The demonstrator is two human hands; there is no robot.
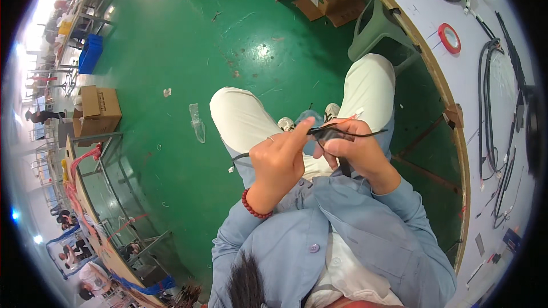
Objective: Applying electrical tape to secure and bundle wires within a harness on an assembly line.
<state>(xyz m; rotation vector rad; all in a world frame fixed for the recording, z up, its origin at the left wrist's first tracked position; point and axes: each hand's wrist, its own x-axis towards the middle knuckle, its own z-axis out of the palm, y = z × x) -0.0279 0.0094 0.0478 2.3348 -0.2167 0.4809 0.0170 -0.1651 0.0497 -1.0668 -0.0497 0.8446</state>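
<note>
Above my lap, both hands are closed on a black cable [372, 133]. My left hand [278, 158], with a red bead bracelet at the wrist, has its index finger stretched along the cable. A dark strand comes out to the left of this hand. Close beside it, my right hand [361, 149] pinches the cable between thumb and fingers. Thin orange wires [344, 120] with a white tip rise above the right hand. Something bluish and see-through shows between the hands; what it is I cannot tell.
To the right, a white-topped table [425, 14] bears red tape [450, 38] and coiled black cables [488, 102]. A green stool [374, 31] and a cardboard box [334, 0] are by its edge. Further left are another box [100, 111], a blue bin [90, 54] and workbenches.
</note>
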